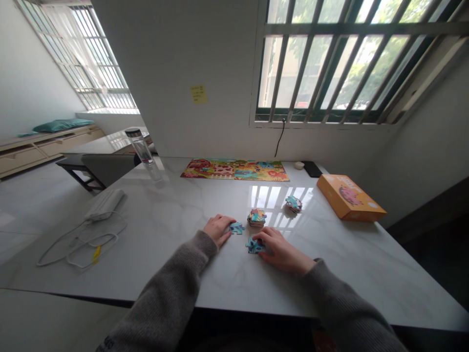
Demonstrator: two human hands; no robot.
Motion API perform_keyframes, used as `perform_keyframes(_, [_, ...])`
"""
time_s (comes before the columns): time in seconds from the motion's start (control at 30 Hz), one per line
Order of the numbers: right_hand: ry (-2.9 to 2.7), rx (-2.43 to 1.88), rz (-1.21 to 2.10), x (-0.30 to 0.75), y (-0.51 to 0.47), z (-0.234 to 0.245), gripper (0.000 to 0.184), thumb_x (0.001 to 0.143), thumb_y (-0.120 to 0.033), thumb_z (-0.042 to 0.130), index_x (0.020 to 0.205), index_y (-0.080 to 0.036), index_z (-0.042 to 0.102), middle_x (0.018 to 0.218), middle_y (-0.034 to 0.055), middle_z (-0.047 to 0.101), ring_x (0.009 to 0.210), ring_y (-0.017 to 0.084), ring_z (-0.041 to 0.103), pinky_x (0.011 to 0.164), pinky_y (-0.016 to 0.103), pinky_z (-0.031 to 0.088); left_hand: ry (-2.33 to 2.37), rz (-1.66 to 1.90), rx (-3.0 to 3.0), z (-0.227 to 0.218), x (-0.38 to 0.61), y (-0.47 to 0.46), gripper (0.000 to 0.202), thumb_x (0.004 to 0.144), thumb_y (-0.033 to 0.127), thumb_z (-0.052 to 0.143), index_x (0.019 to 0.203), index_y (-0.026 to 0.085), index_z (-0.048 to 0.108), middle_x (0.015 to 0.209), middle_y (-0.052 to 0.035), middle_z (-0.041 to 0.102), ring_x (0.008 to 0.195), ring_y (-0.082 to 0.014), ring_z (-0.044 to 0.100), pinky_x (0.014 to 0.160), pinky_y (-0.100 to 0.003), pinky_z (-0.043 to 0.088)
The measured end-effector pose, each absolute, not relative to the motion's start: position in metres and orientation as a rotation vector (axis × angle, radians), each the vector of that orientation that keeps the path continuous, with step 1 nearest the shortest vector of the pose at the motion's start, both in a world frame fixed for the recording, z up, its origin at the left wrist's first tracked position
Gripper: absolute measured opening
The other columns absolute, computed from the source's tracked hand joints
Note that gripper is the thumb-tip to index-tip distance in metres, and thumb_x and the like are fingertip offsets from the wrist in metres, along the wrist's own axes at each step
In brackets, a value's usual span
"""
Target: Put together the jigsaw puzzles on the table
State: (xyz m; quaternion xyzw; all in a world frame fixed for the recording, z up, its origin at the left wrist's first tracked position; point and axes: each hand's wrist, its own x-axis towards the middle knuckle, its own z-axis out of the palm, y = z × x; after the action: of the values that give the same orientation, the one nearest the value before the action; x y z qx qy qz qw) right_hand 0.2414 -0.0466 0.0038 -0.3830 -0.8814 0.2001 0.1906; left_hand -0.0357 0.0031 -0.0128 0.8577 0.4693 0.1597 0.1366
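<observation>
The person's left grip [219, 230] is resting palm-down on the white marble bench [176, 244], released, with its fingertips lying just beside a loose blue jigsaw piece [236, 228] and not closing on it. The right grip [281, 249] is curving over a small cluster of blue jigsaw pieces [254, 246] at lower centre, its fingers [266, 237] touching them; whether it is pinching them or only covering them, I cannot tell from this view.

Just beyond the two grips, a stack of jigsaw pieces [257, 217] is sitting on the bench, and a second, smaller stack [293, 204] is lying farther to the right. Stacking them this way appears to be keeping the loose pieces compact and within easy reach of both grips. Along the far edge of the bench, a colourful assembled jigsaw puzzle [234, 170] is lying flat near the wall, seemingly set clear of the working area.

An orange cardboard box [350, 197] is sitting askew at the right. At upper left, a clear water bottle [139, 146] is standing, while a white power adapter [104, 204] and its cable [116, 235] are lying at the left, well apart from the pieces.
</observation>
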Motion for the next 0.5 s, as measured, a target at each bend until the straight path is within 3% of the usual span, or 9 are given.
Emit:
perform_keyframes(0.3, [-2.484,-1.067,0.542,0.2404,-0.0468,0.0038,0.043,0.081,-0.010,0.065,0.120,-0.026,0.058,0.114,0.0070,0.059,0.108,0.025,0.052,0.097,0.042,0.045,1.353,0.491,2.485,-0.0174,-0.0370,0.0047,0.039,0.084,0.013,0.058,0.121,0.024,0.061,0.119,-0.0055,0.067,0.113,-0.0258,0.055,0.099,-0.041,0.044])
perform_keyframes(0.5, [-2.471,-1.114,0.543,0.2389,-0.0498,0.0064,0.036,0.075,-0.007,0.064,0.106,-0.024,0.062,0.108,0.0065,0.056,0.105,0.025,0.051,0.095,0.041,0.045,1.321,0.453,2.510,-0.0186,-0.0368,0.0011,0.038,0.076,0.028,0.072,0.114,0.024,0.066,0.110,-0.0061,0.063,0.107,-0.0274,0.053,0.095,-0.042,0.042])
